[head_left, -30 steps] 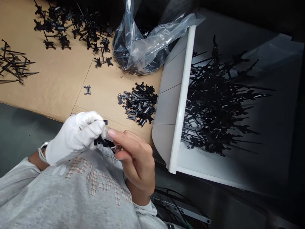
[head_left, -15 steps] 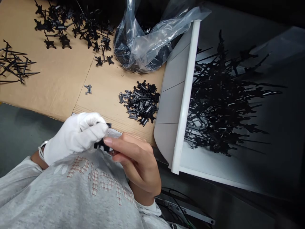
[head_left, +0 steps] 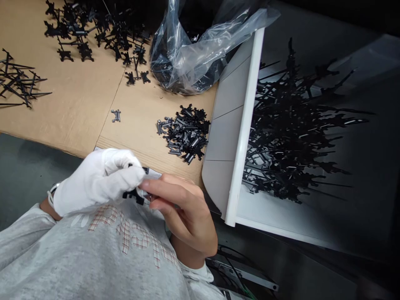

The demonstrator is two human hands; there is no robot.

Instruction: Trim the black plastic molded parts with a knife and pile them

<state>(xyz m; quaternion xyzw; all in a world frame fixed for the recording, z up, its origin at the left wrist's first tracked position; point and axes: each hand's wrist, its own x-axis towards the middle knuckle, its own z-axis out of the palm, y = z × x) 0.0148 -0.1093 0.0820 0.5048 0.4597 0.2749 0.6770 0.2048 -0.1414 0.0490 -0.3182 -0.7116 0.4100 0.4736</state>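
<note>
My left hand [head_left: 100,179], in a white glove, pinches a small black plastic part [head_left: 135,196] in front of my shirt. The glove covers the part's middle; notched edges stick out above and below the fingertips. Bare and curled, my right hand [head_left: 184,208] meets it from the right, its index fingertip at the part beside the gloved fingertips. A small shiny bit shows between the right thumb and index finger, too little to name. On the table beyond lies a pile of similar black plastic parts [head_left: 186,132], with a single part [head_left: 116,115] to its left.
Black parts still on their sprues [head_left: 84,31] lie at the back left, and bare black sprue sticks [head_left: 21,81] at the far left. A clear plastic bag [head_left: 187,62] of black pieces stands behind the pile. At right, a white-edged bin [head_left: 243,137] holds many black sprues [head_left: 290,137].
My right hand has shifted slightly right and down, and the black part has tilted a little in the gloved fingers. The piles on the table look the same.
</note>
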